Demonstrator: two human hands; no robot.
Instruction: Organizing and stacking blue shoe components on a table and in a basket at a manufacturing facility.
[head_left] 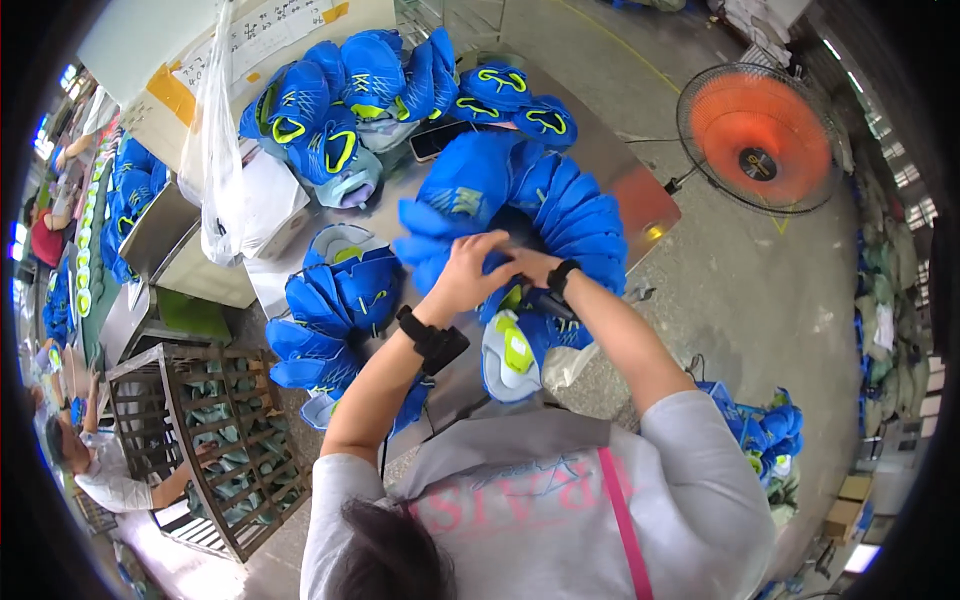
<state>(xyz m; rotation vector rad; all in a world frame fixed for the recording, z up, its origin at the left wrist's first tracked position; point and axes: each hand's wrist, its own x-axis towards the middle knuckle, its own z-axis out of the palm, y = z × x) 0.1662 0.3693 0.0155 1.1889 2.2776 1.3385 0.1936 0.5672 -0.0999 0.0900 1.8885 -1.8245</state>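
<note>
My left hand (468, 272) and my right hand (530, 268) meet at the inner side of a ring of blue shoe uppers (575, 215) on a metal table (440, 385). The fingers of both are bent and close together; what they pinch is hidden beneath them. Just below them lies a blue upper with a yellow-green and pale lining (512, 350), its opening facing up. Part of a dark object (560, 305) shows under my right wrist. Left of my left forearm, a second curved row of blue uppers (335, 310) overlaps on the table.
More blue uppers (365, 80) are piled at the back, with a phone (438, 140) beside them. A clear plastic bag (215, 150) hangs at left. A slatted crate (170, 400) stands on the floor near another person (110, 475). An orange fan (760, 135) is at right.
</note>
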